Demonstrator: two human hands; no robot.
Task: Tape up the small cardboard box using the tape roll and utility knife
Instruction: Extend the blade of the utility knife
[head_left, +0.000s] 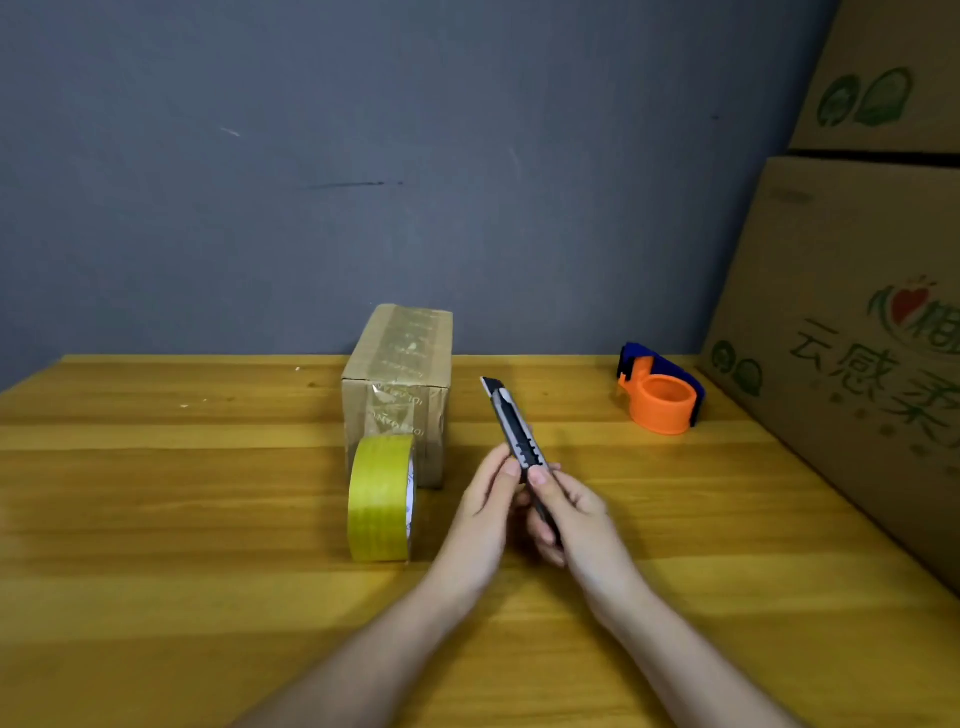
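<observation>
The small cardboard box (397, 384) stands on the wooden table (208, 493) near the wall, with clear tape along its top and down its front face. A yellow tape roll (382, 499) stands on edge right in front of it. Both my hands hold the black utility knife (511, 426) just right of the roll, its blade end pointing up and away. My left hand (485, 512) pinches the knife's body at the slider. My right hand (569, 512) grips the handle end.
An orange and blue tape dispenser (662, 392) sits at the back right of the table. Large printed cardboard boxes (857, 338) are stacked along the right edge. A grey wall (363, 156) stands behind the table.
</observation>
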